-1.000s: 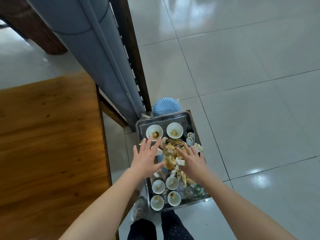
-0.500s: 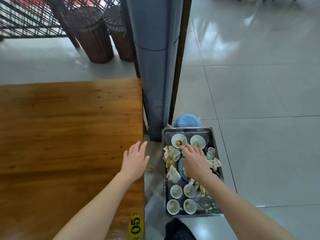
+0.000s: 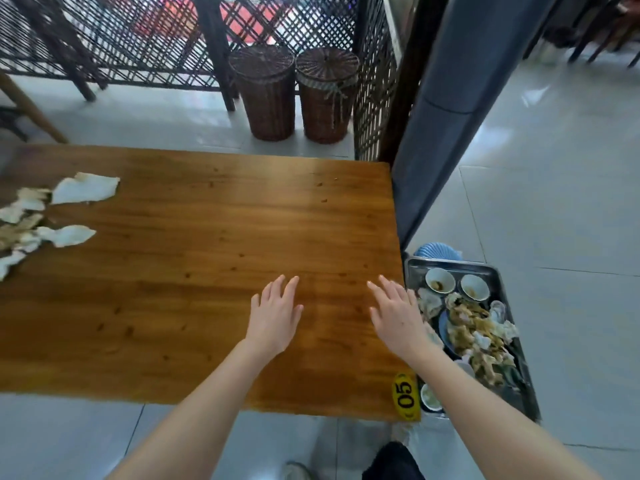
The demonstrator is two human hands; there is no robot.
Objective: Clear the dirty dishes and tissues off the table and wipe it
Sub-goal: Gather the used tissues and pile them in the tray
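With left grip and right grip spread and empty over the tabletop, reach far left, bunch the tissues together, carry to the tray.

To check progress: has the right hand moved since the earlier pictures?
Yes. The right hand went left, off the tray, and is now over the table's right edge.

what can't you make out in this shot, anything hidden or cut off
Head view only:
- Used tissues: pile runs off the left edge, full extent unknown.
- Metal tray: the right forearm covers its near left part and some small bowls.
- Blue ribbed object: mostly behind the tray's far rim; plate or lid, cannot tell.
- Left hand, right hand: touching the table or hovering, cannot tell.
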